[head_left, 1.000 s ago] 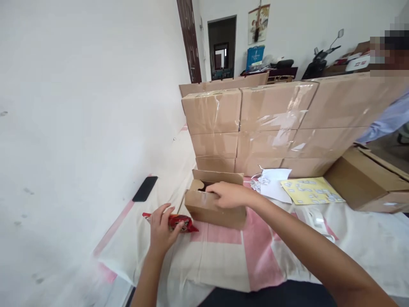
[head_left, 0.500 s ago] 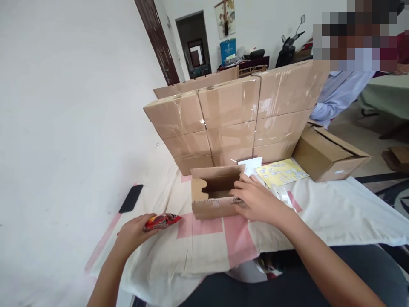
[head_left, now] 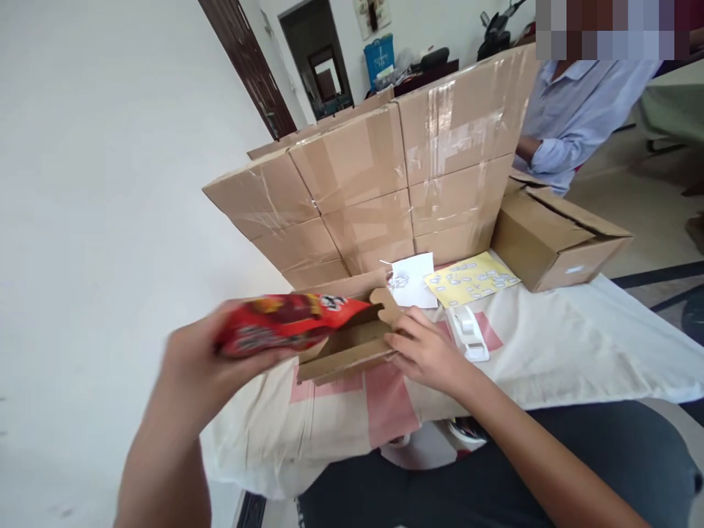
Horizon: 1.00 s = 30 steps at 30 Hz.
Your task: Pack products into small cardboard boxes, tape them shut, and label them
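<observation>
My left hand (head_left: 203,352) grips a red snack packet (head_left: 291,319), raised over the left part of a small open cardboard box (head_left: 346,359). Motion smears that hand and the packet, which hides some of the box's opening. The visible inside of the box looks bare. At the box's right end, my right hand (head_left: 423,348) has its fingers bent over the edge beside a notched end flap (head_left: 388,306). A white tape dispenser (head_left: 467,334) lies just to the right of that hand.
Behind the box stands a tall taped cardboard panel (head_left: 363,172). A white paper (head_left: 415,279) and a yellow sheet with small labels (head_left: 470,279) lie before it. A larger carton (head_left: 555,235) sits at right, near another person in a light blue shirt (head_left: 577,117).
My left hand has lifted the red packet from the table's left side up and over the box. The box has tilted and turned under my right hand, and the camera view has shifted.
</observation>
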Each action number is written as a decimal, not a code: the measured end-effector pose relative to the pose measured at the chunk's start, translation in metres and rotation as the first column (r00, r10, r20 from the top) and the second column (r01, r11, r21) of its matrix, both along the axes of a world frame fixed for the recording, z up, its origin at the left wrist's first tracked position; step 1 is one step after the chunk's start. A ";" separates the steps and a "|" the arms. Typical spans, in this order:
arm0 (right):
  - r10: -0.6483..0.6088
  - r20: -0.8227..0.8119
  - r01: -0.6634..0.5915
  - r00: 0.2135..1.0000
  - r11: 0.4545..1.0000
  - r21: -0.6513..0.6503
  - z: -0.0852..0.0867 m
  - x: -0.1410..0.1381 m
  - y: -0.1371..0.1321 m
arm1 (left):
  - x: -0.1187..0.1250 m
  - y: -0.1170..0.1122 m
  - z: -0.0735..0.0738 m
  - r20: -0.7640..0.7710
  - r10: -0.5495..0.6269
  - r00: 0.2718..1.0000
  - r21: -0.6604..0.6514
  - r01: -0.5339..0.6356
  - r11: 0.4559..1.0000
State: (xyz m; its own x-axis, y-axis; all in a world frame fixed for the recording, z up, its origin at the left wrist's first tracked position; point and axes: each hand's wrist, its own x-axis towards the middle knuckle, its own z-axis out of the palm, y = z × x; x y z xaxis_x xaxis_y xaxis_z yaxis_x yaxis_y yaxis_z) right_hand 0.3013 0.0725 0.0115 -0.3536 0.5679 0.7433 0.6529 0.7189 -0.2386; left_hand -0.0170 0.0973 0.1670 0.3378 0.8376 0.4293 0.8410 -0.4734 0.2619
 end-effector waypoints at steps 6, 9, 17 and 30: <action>0.080 0.103 -0.088 0.992 0.993 0.077 -0.009 -0.015 -0.004 | 0.069 0.037 -0.027 -0.356 -0.053 0.933 -0.230 -0.033 0.973; 0.093 0.096 -0.102 0.991 0.990 0.100 -0.009 -0.017 -0.002 | 0.064 0.047 -0.044 -0.411 0.017 0.912 -0.226 -0.120 0.967; 0.093 0.047 -0.096 0.995 0.992 0.077 -0.013 -0.017 0.003 | 0.069 0.048 -0.086 -0.384 -0.003 0.923 -0.359 -0.146 0.922; 0.101 0.082 -0.102 0.991 0.995 0.003 -0.012 -0.019 0.003 | 0.077 0.054 -0.136 -0.416 -0.323 0.850 -0.639 -0.021 0.769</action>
